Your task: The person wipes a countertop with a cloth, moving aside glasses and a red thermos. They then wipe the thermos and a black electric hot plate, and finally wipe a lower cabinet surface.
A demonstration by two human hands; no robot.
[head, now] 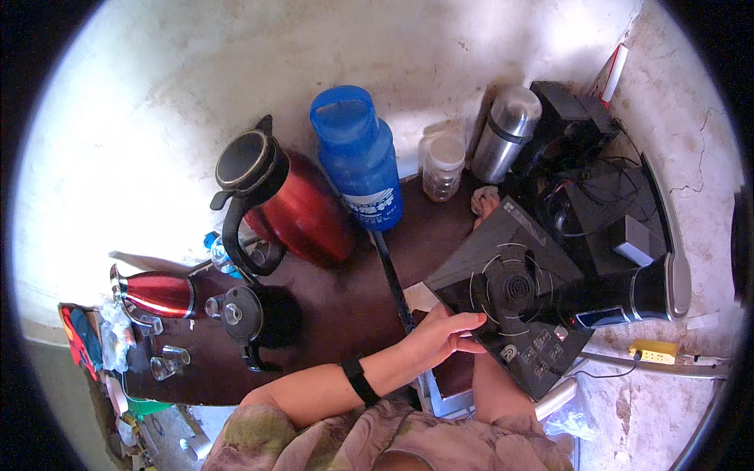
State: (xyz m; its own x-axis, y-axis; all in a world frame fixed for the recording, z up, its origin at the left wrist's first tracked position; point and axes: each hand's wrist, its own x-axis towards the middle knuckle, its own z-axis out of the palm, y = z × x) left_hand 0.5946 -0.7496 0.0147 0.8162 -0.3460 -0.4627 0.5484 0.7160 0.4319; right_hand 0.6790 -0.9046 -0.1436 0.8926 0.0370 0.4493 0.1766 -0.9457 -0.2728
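Observation:
My left hand (447,334) grips the near left edge of a black portable induction cooktop (459,282), thumb on top and fingers beneath. The cooktop is tilted and bears printed rings and control symbols. My right arm (500,377) passes under it, and my right hand (486,201) shows past its far corner, over the table. The fingers there look curled; whether they hold anything is not clear. A black cylindrical appliance (624,294) with metal bands and a small display overlaps the cooktop's right side.
On the dark red table (336,306) stand a red jug (306,212), a blue bottle (359,159), a clear jar (443,168), a steel vacuum flask (506,132) and a black pot (244,315). Black boxes with cables (612,194) sit at right, above a yellow power strip (654,352). Glass cups (171,359) stand left.

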